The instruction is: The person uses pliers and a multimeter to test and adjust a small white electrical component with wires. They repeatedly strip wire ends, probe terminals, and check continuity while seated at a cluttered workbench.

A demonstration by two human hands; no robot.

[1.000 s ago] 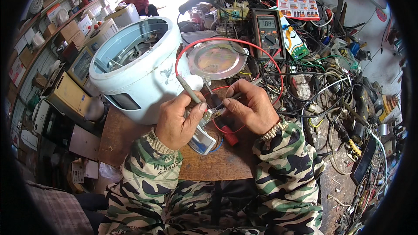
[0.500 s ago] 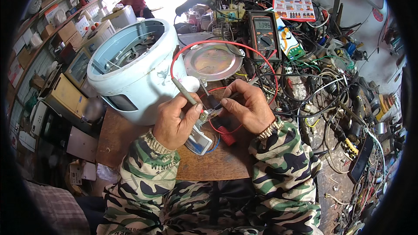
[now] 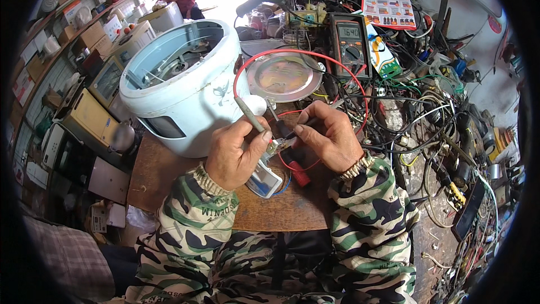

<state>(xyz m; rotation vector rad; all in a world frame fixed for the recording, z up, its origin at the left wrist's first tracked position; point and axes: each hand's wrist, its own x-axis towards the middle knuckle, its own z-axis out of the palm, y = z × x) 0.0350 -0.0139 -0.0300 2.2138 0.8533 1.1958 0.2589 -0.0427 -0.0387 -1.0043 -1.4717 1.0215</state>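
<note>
Head cam: L hand [image 3: 236,155] pinching gry probe [image 3: 249,114].

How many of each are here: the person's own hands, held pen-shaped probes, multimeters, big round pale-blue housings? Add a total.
Hands: 2 (left hand, right hand)
Probes: 2 (left probe, right probe)
Multimeter: 1
Pale-blue housing: 1
Total: 6
</note>
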